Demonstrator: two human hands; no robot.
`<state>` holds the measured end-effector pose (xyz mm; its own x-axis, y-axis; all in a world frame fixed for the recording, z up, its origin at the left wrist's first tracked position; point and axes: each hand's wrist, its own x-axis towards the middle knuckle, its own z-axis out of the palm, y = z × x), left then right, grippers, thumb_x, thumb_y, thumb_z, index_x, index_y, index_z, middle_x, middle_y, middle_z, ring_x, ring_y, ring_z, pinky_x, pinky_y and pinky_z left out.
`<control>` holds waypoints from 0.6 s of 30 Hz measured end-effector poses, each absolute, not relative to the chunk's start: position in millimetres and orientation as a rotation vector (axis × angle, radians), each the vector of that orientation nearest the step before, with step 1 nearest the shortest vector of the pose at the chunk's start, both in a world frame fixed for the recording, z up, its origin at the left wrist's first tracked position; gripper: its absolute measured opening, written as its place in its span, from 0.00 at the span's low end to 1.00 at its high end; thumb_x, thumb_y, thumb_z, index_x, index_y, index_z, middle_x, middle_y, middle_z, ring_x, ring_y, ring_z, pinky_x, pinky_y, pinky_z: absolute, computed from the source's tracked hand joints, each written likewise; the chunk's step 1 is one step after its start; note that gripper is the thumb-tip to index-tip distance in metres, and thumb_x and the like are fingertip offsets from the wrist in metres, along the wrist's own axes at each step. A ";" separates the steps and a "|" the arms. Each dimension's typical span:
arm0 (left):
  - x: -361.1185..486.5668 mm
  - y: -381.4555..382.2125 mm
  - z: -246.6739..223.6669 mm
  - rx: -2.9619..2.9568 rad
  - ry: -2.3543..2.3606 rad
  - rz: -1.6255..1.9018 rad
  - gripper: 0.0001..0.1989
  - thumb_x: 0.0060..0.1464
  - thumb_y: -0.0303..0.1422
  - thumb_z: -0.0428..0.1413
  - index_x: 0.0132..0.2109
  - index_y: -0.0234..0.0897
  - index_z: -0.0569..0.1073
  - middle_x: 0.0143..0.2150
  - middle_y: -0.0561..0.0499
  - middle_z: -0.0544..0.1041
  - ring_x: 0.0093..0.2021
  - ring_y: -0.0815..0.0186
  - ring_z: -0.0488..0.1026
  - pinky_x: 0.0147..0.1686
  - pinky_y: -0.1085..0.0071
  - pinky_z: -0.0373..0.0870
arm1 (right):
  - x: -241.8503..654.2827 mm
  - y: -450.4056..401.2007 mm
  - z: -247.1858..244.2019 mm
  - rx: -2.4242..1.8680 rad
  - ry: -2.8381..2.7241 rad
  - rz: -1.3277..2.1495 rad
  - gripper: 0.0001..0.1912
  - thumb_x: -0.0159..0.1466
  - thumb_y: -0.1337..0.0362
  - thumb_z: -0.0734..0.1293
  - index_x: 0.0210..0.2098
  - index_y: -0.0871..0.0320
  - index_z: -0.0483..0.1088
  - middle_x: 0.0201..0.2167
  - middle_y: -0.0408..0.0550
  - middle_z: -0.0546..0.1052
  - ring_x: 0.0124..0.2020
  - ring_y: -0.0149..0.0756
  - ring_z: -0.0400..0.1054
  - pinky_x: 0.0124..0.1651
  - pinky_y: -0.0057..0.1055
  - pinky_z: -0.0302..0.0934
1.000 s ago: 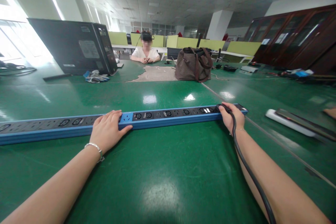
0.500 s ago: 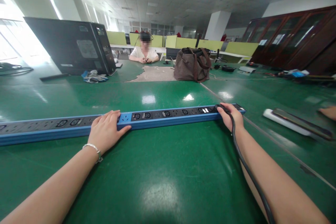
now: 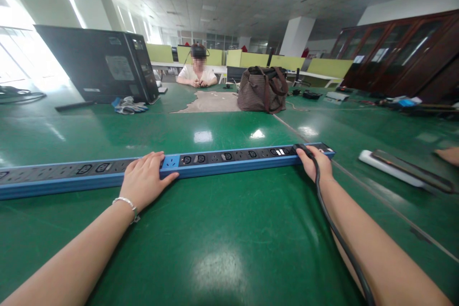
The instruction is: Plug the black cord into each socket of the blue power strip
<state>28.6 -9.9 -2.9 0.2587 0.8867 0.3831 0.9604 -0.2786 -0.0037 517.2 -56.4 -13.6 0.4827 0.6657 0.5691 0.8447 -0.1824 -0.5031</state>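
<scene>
A long blue power strip (image 3: 229, 167) with a row of black sockets lies across the green table. My left hand (image 3: 145, 177) rests over its middle, fingers on top and thumb along the near side, gripping it. Near the strip's right end, my right hand (image 3: 316, 162) is closed on a black plug (image 3: 300, 147), which sits at a socket there; how deep it is in cannot be made out. From the plug a black cable (image 3: 332, 220) runs down over my right forearm.
On the left stand a black computer case (image 3: 96, 64) and gloves (image 3: 129, 105). A brown bag (image 3: 263, 88) is beyond the strip. A seated person (image 3: 198, 69) faces me. Right: a white bar with a dark phone-like object (image 3: 412, 169), and another person's hand (image 3: 448, 154).
My right hand has shifted slightly lower, with its fingers drawn down around the plug, so more of the strip's right end shows. My left hand stays in place.
</scene>
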 end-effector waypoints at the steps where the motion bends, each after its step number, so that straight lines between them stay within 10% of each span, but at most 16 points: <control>1: 28.3 -9.7 -3.3 -2.291 -1.721 -0.452 0.32 0.53 0.52 0.47 0.56 0.33 0.63 0.59 0.38 0.67 0.59 0.52 0.62 0.57 0.55 0.54 | 516.6 -56.8 -13.5 -1.928 -1.245 -0.280 0.22 0.55 0.47 0.61 0.38 0.56 0.75 0.34 0.51 0.78 0.36 0.46 0.71 0.42 0.40 0.64; 18: 28.5 -9.5 -4.5 -2.283 -1.701 -0.473 0.32 0.52 0.52 0.48 0.56 0.32 0.63 0.59 0.40 0.67 0.59 0.52 0.62 0.57 0.56 0.54 | 507.7 -56.7 -12.6 -1.996 -1.200 -0.337 0.23 0.56 0.48 0.60 0.40 0.57 0.74 0.36 0.53 0.78 0.38 0.46 0.70 0.43 0.40 0.62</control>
<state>28.5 -9.5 -4.5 0.2636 0.8760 0.4039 0.9588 -0.2839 -0.0100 507.7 -56.7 -12.6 0.5216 0.6362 0.5685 0.8391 -0.2619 -0.4768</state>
